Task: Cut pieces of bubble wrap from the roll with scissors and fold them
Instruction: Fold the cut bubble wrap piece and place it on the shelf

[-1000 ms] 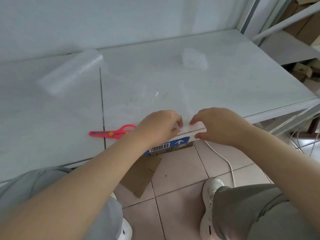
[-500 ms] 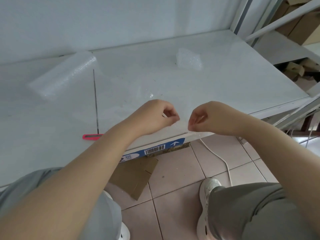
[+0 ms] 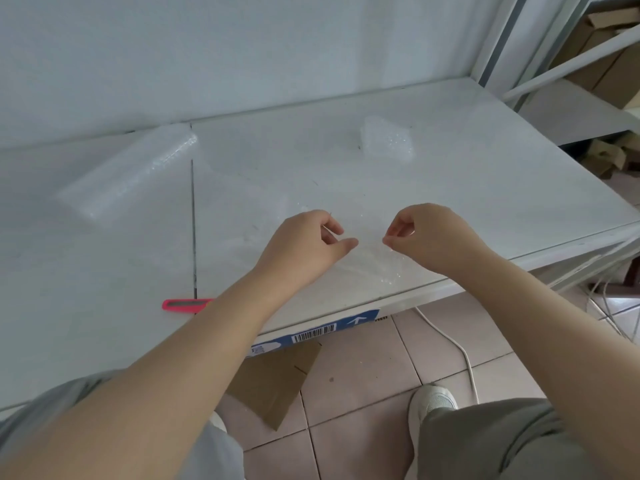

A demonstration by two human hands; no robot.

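A clear bubble wrap sheet lies flat near the front edge of the white table. My left hand and my right hand each pinch its near edge between thumb and fingers, lifted a little above the surface. The bubble wrap roll lies at the back left. A folded bubble wrap piece rests at the back right. Red scissors lie at the front left, partly hidden by my left forearm.
A wall backs the table. A metal shelf rack with cardboard boxes stands to the right. Below the front edge are a blue and white box, a cardboard flap, a white cable and my shoe on tiled floor.
Both hands lifted the sheet's near edge from the table's front edge and carried it away from me, over the sheet. They have moved slightly apart.
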